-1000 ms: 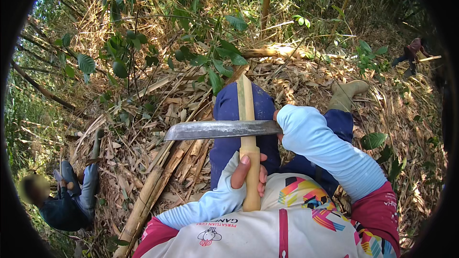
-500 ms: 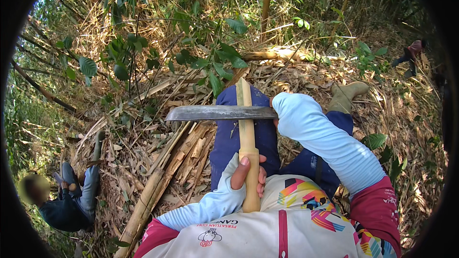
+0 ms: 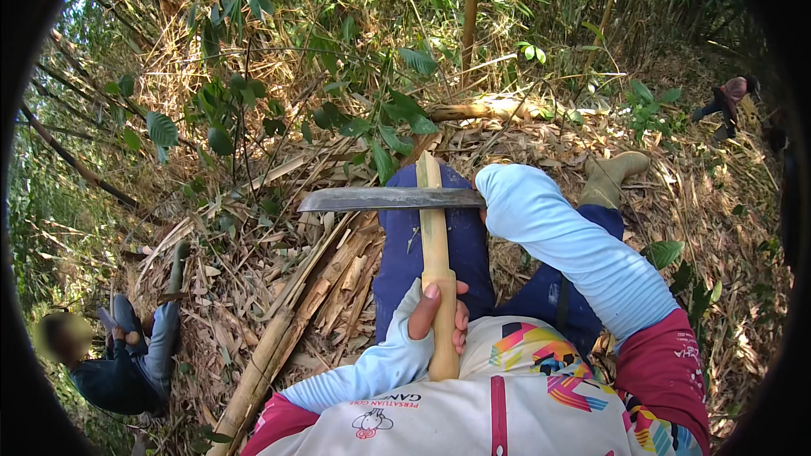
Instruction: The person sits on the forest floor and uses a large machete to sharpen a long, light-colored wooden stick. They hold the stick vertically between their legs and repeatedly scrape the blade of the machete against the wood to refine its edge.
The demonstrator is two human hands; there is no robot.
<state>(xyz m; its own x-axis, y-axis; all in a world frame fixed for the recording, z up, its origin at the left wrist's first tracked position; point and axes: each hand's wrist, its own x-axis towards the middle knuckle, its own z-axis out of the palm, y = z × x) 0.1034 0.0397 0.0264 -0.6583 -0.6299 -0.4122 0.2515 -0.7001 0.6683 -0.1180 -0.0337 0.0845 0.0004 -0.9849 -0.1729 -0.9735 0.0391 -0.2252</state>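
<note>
My left hand (image 3: 431, 317) is closed around the thick, rounded lower end of a pale carved bamboo piece (image 3: 436, 245). The piece narrows above a step into a flat strip with a pointed far end, and it lies over my raised knee in dark blue trousers (image 3: 397, 266). Crossing the strip near its tip is the long dark blade of a machete (image 3: 380, 198), edge to edge nearly level. My right hand (image 3: 483, 214) grips it at the right; the light blue sleeve hides the handle and most of the fingers.
Split bamboo lengths (image 3: 287, 321) lie left of my knee among dry leaves and chips. A leafy sapling (image 3: 384, 131) stands ahead, before a fallen log (image 3: 490, 110). One person (image 3: 127, 363) sits at the left; another (image 3: 726, 101) is at the far right.
The bamboo piece has shifted slightly toward me, so the blade now crosses a little closer to its tip. Both hands keep their holds.
</note>
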